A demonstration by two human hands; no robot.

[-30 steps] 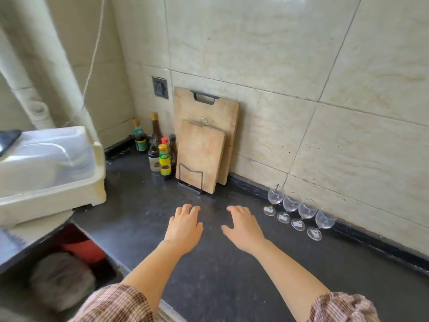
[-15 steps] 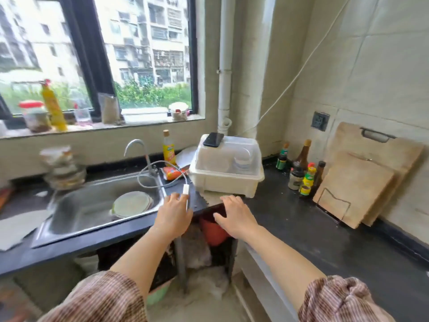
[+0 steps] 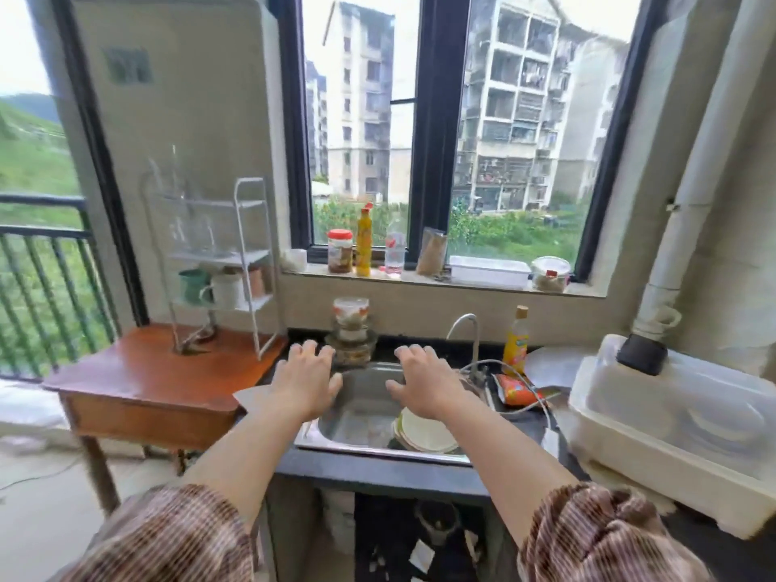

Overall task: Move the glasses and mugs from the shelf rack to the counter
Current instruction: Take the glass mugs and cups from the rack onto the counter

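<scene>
A white wire shelf rack (image 3: 247, 262) stands on a wooden side table (image 3: 138, 384) at the left. Its lower tier holds a green mug (image 3: 192, 285), a white mug (image 3: 224, 291) and a pinkish mug (image 3: 256, 281). Blurred clear glasses (image 3: 191, 233) stand on the tier above. My left hand (image 3: 304, 382) and my right hand (image 3: 420, 382) hover over the steel sink (image 3: 357, 417), fingers spread, holding nothing. Both hands are well to the right of the rack.
Plates (image 3: 424, 430) lie in the sink beside a tap (image 3: 464, 329). Stacked jars (image 3: 350, 329) stand behind the sink. A yellow bottle (image 3: 515, 342) and a white lidded dish box (image 3: 680, 422) sit on the dark counter at right. Bottles and containers line the windowsill (image 3: 441, 283).
The view has swung left from the tiled wall and wine glasses, past the sink corner, to face the window and shelf rack. Both hands stay outstretched and empty.
</scene>
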